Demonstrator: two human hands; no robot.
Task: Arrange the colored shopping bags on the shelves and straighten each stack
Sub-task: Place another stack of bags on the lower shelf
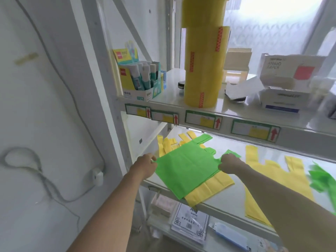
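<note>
Between the 2 hands, on the middle shelf (234,206), lies a green bag (185,170), flat, turned at an angle to the shelf edge. Left hand (145,165): fingers curled, pinching the bag's left corner. Right hand (229,164): fingers curled down onto the bag's right edge, gripping it beside a handle loop.

Under the green bag: a yellow bag stack (209,188). It shows below and to the right of the right hand's wrist, its near corner reaching the front lip of the shelf. Yellow handle strips (169,144) fan out beyond the left hand, toward the back of the shelf.

Right of the right forearm: a 2nd yellow bag pile (283,180), flat, well apart from the held bag. Farther right again, at the frame edge: crumpled green bags (321,179), blurred.

Above both hands, upper shelf: a tall column of yellow tape rolls (204,57), a box of glue sticks (141,82) to the left of it, white cartons (287,79) to the right of it. Shelf edge carries 4 price labels (203,119) with red arrows.

Below the hands, lower shelf: a packet of printed paper (190,222); text too blurred to read.

Left of the left arm: a white wall with a grey cable (41,170) looped to a plug.
</note>
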